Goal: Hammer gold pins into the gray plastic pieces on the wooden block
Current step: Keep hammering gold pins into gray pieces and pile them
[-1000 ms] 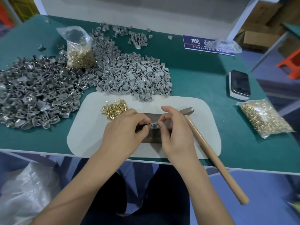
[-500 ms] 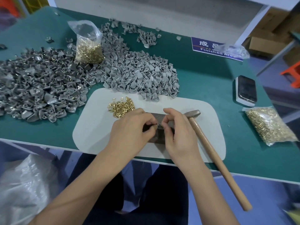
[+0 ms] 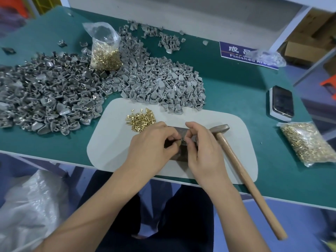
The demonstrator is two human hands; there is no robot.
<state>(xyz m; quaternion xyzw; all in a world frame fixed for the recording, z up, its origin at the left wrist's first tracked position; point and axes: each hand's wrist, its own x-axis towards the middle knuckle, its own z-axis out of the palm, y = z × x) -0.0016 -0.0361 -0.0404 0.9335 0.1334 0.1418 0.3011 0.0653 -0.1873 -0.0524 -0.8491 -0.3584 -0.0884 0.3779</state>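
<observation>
The wooden block (image 3: 179, 155) sits on the white mat (image 3: 112, 142), long axis running away from the person, mostly covered by both hands. Left hand (image 3: 152, 144) and right hand (image 3: 203, 148) meet over it, fingertips curled and pinching something tiny between them; whether that is a pin or a gray piece can't be made out. Loose gold pins (image 3: 140, 119) lie just beyond the block, hammer (image 3: 241, 171) right of it, head pointing away.
</observation>
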